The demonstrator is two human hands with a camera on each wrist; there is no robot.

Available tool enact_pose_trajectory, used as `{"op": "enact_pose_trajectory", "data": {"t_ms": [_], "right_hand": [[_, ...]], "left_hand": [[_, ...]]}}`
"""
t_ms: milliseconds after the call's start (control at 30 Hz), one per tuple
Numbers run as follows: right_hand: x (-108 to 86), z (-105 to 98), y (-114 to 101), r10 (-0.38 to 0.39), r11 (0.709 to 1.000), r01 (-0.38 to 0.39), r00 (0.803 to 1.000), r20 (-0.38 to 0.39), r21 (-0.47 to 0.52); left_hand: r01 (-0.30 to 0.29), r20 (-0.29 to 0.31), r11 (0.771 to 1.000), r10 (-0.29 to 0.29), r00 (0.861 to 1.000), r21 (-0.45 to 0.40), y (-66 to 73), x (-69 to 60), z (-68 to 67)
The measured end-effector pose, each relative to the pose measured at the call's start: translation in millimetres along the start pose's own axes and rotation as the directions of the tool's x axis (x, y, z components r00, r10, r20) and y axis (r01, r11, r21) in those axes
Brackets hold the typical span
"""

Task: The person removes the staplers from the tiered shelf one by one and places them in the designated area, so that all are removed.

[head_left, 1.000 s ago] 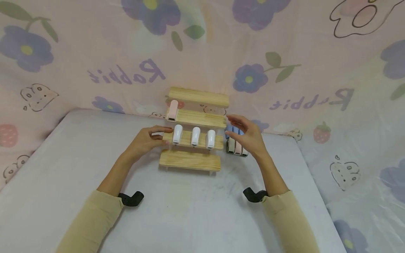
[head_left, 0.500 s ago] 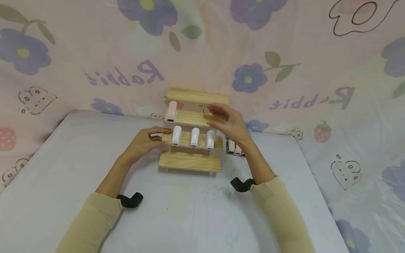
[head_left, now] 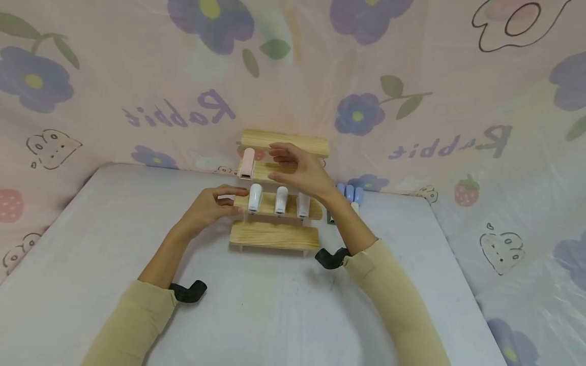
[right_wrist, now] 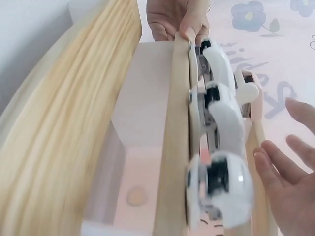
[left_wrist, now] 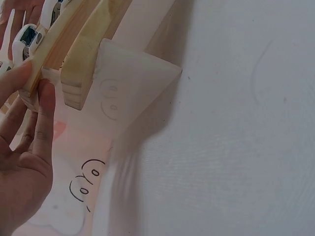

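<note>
Head view: left grip (head_left: 204,210) pinches the left end of the second board (head_left: 269,203) from the front on a four-tier wooden rack (head_left: 274,237); left wrist view has the thumb on the stapler side, fingers on the other side. Right grip (head_left: 304,170) is spread, fingers loosely bent, holding nothing, in front of the third board (head_left: 262,172); can't tell if fingertips touch wood. Three white staplers (head_left: 281,200) stand in a row along the second board, left one just beside the left fingers, right one partly behind the right hand. Pink stapler (head_left: 247,162) stands at the left end of the third board. Top board (head_left: 316,146) is partly hidden by right fingers; front board (head_left: 256,234) sits lowest, nearest the person. Rack is toward the worktop (head_left: 256,305) back edge, near its middle. Just off the rack's right end, blue staplers (head_left: 350,193) and a cream piece (head_left: 355,207), mostly behind the right forearm. Beige sleeves (head_left: 389,300), black wrist mount (head_left: 331,258) on each arm. Floral cloth (head_left: 293,91) hangs past the back edge.
</note>
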State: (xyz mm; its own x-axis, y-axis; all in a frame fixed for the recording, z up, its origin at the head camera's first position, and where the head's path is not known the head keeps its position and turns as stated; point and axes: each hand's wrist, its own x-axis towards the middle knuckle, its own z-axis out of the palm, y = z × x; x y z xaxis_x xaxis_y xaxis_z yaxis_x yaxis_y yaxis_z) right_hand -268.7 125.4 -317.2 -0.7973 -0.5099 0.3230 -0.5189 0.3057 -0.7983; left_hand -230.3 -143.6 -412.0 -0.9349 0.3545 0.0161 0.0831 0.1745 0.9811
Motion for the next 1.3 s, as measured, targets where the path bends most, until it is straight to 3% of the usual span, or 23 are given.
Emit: {"op": "enact_pose_trajectory", "data": {"t_ms": [400, 500, 1033, 1300], "right_hand": [[15.6, 20, 2, -0.012, 1.0, 0.012, 1.0, 0.017, 0.026], [17.6, 25, 3, 0.025, 0.999, -0.025, 0.999, 0.022, 0.025], [25.0, 41, 0, 0.083, 0.993, -0.087, 0.995, -0.055, -0.082], [28.1, 47, -3, 0.12, 0.976, -0.13, 0.99, -0.07, -0.173]], "left_hand": [[-0.003, 0.002, 1.0, 0.003, 1.0, 0.015, -2.2, -0.1, -1.3], [0.0, 0.006, 1.0, 0.0, 1.0, 0.009, -2.3, -0.2, -1.2], [-0.004, 0.015, 1.0, 0.005, 1.0, -0.006, -1.0, 1.2, -1.5], [-0.006, 0.018, 1.0, 0.006, 1.0, -0.002, -3.5, 1.0, -1.8]]}}
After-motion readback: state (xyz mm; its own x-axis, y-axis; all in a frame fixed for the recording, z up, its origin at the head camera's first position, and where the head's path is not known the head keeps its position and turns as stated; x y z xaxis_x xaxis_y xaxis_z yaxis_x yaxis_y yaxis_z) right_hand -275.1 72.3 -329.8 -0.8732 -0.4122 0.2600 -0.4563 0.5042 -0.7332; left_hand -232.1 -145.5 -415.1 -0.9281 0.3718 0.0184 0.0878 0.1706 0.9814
